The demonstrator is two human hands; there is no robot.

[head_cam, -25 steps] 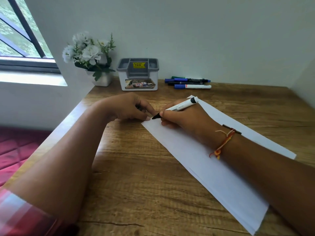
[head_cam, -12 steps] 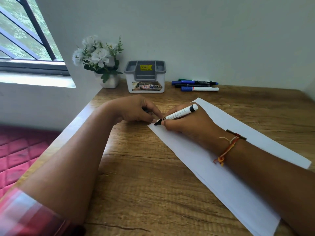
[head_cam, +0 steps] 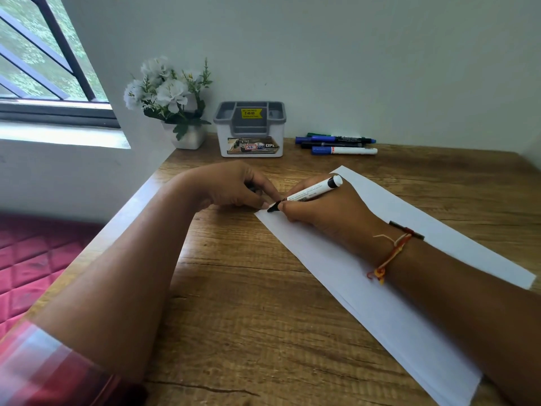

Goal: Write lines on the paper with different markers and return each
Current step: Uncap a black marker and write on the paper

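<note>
Head view: my right hand [head_cam: 322, 213] grips the marker [head_cam: 307, 195], tip on the paper's [head_cam: 380, 303] corner; just beside it my left hand [head_cam: 231, 186], curled round a dark cap [head_cam: 252, 189], pins that corner.

Off the near-left edge of the paper [head_cam: 357, 294] a wedge of bare desk [head_cam: 248, 317] is lying open between the forearms [head_cam: 131, 273]. At the paper's left corner the left hand [head_cam: 234, 186], curling round a dark cap [head_cam: 252, 191], and the right hand [head_cam: 322, 212], gripping a black marker [head_cam: 307, 194], are crowding together. Beyond the paper, spare markers [head_cam: 339, 145], an organiser [head_cam: 251, 136] and a flower pot [head_cam: 187, 137] are lining the wall [head_cam: 380, 68].
</note>
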